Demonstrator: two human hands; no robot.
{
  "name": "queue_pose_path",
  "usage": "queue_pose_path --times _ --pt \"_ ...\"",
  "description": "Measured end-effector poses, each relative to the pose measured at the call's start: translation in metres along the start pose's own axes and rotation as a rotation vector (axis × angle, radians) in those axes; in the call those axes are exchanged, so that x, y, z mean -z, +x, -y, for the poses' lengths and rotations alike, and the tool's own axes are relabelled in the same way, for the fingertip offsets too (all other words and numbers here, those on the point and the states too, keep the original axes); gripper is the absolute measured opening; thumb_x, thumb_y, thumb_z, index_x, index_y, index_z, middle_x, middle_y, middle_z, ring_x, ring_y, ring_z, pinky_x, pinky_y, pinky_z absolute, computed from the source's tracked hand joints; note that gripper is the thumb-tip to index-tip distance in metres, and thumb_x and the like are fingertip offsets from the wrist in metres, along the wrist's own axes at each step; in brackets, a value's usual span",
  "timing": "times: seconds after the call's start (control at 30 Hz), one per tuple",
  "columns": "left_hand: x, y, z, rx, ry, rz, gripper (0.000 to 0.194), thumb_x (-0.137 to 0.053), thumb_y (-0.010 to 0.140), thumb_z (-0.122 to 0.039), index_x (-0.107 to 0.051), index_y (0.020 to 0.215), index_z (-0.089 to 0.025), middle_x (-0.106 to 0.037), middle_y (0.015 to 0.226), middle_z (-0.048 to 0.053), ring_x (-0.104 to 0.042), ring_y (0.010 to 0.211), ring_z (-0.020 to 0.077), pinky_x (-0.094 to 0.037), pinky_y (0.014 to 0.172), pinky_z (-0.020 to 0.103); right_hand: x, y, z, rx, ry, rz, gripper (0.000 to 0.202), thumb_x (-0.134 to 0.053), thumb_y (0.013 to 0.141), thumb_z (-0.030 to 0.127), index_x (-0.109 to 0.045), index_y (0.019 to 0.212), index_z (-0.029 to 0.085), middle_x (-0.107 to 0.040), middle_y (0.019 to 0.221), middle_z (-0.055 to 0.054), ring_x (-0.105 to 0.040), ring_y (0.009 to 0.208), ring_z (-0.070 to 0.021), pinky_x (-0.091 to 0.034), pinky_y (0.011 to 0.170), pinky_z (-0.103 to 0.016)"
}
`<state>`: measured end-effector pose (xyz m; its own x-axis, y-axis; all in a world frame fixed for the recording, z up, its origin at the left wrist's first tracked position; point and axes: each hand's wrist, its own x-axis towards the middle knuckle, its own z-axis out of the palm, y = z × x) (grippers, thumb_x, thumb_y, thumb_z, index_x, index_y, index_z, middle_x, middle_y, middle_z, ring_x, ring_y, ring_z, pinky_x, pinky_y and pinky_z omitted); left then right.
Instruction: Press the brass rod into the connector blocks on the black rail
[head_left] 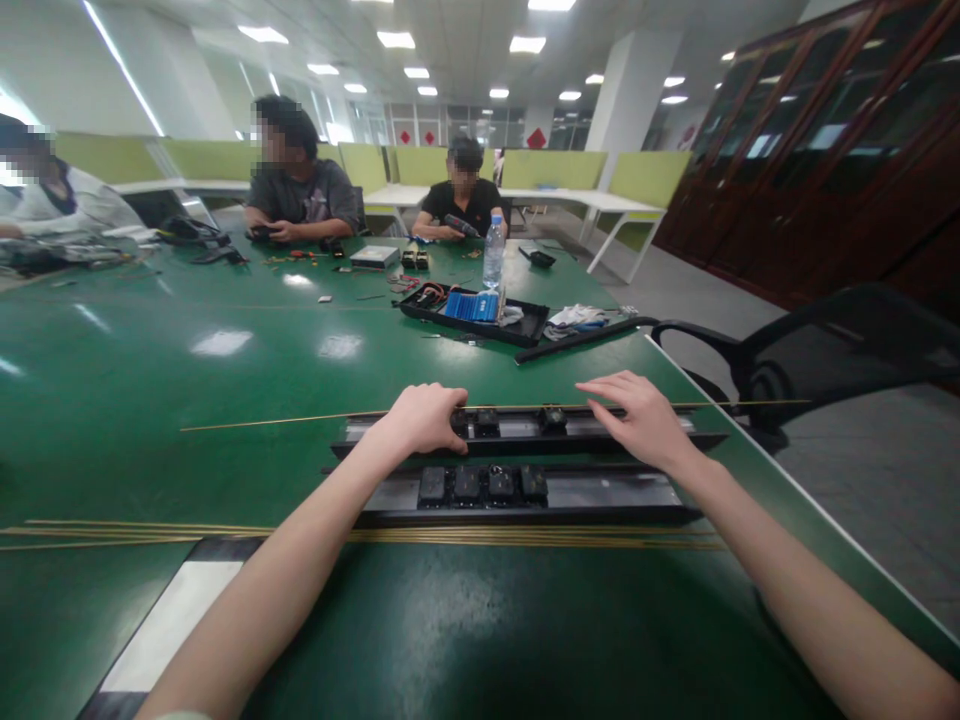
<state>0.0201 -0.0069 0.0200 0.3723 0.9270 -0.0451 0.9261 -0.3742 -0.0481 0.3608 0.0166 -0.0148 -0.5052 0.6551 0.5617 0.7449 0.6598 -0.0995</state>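
Two long black rails lie across the green table in front of me. The far rail point(517, 428) carries a few small black blocks; the near rail point(525, 492) holds several black blocks in a row. My left hand point(421, 418) is curled over the left part of the far rail, fingers closed on its top edge beside a block. My right hand point(637, 415) rests flat with fingers spread on the right part of the same rail. A thin brass rod point(285, 420) runs just behind the far rail, under my fingertips.
More brass rods point(150, 533) lie along the near side, beside a black-framed white panel point(172, 625). A black tray point(476, 312) with blue parts, a water bottle point(493, 252) and rags sit farther back. Three people sit at the far side. A black chair point(817, 350) stands at the right edge.
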Motion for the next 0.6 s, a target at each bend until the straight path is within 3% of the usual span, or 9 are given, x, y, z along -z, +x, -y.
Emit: queue_pose_path --times 0.23,0.6 --pt "-0.002 0.002 0.000 -0.010 0.004 -0.021 0.058 -0.076 0.068 -0.060 -0.063 0.111 -0.024 -0.075 0.104 0.010 -0.071 0.096 0.0318 -0.050 0.073 0.036 -0.010 -0.007 0.000 -0.048 -0.024 -0.068 0.027 -0.054 0.095 0.026 -0.071 0.115 0.023 -0.075 0.109 -0.007 -0.064 0.102 -0.0265 -0.049 0.087 -0.045" --pt "-0.006 0.004 -0.003 0.038 0.001 -0.015 0.060 -0.077 0.067 -0.060 -0.061 0.113 -0.025 -0.075 0.108 0.009 -0.071 0.098 0.0315 -0.052 0.076 0.036 0.002 -0.005 -0.009 -0.086 -0.031 -0.102 0.028 -0.055 0.094 0.029 -0.072 0.115 0.023 -0.074 0.109 -0.008 -0.064 0.103 -0.0272 -0.050 0.091 -0.047"
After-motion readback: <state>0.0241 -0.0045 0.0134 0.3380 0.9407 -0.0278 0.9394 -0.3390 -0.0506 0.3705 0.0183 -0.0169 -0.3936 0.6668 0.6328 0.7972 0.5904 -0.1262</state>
